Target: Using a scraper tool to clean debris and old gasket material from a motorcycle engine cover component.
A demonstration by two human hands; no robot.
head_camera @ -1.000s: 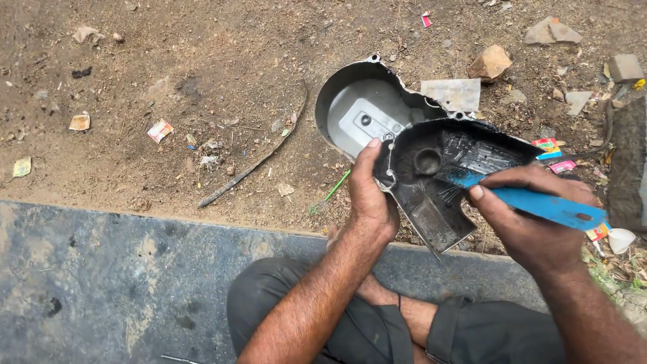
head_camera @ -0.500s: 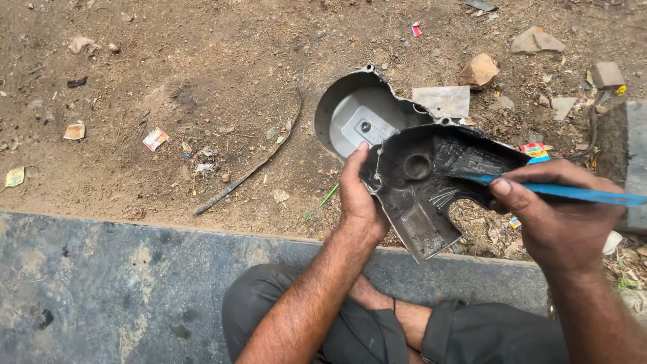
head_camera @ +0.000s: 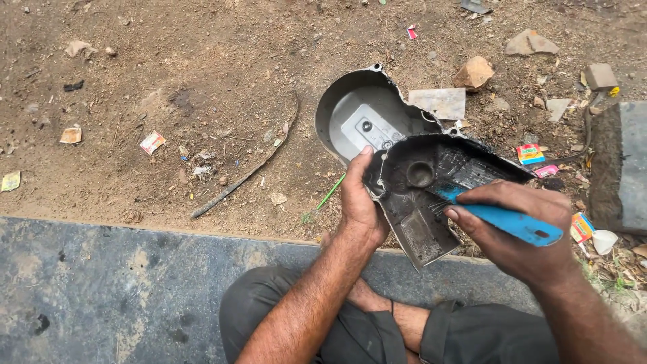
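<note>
Closest to the camera are the person's knees in dark grey trousers (head_camera: 350, 330), with a bare foot (head_camera: 397, 313) tucked between them, sitting on a grey concrete slab (head_camera: 108, 290) that runs along the edge of the dirt.

Just past that, the left hand (head_camera: 360, 202) is wrapped around the left edge of a dirty black engine cover (head_camera: 421, 202), thumb up on the rim, holding it off the ground and tilted so the greasy inside faces up. The right hand (head_camera: 515, 232) is closed around the handle of a blue brush (head_camera: 505, 219), basically toothbrush shaped, and its head end sits down inside the black cover, touching the inner surface near the round boss. So both hands are gripping something, neither is spread out.

Right behind the black cover, partly overlapped by it, a second silver cover (head_camera: 364, 114) lies on the dirt ground (head_camera: 202, 81), hollow side up. A thin green stick (head_camera: 331, 192) lies just left of the left hand, and a long curved twig (head_camera: 246, 168) is further left.

Further out there's rubble: a flat grey tile piece (head_camera: 441, 102), a tan rock (head_camera: 474, 71), small colourful wrappers (head_camera: 530, 154) to the right, and a dark stone block (head_camera: 620, 162) at the right edge.
</note>
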